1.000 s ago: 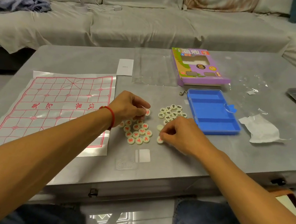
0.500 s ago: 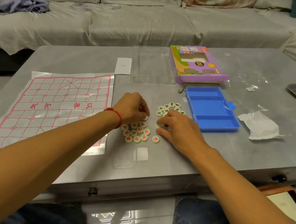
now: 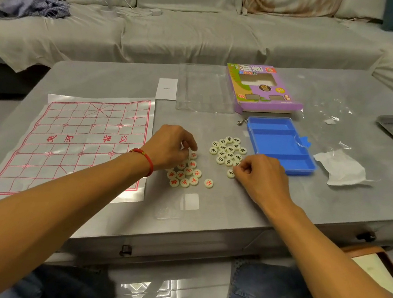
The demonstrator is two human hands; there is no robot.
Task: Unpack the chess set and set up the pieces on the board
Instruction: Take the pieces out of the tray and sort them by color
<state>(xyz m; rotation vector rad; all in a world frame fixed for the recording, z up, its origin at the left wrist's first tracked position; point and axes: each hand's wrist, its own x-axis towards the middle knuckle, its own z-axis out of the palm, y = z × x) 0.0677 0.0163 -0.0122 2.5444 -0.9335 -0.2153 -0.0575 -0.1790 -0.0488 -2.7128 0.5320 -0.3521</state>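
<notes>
Right hand (image 3: 258, 172) shifts toward black-lettered pieces (image 3: 228, 151), pinching one beside its fingertips, sorting by colour; left hand (image 3: 171, 146) curls over red-lettered pieces (image 3: 185, 174), grip unclear; board (image 3: 70, 140) beyond left hand unfilled.

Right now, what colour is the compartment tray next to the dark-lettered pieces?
Blue: the tray shows clearly in the head view.

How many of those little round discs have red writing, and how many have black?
Red-lettered discs: 11 in view; the left hand hides more.
Black-lettered discs: 16, one by the right hand.
Total: 27 in view.
</notes>
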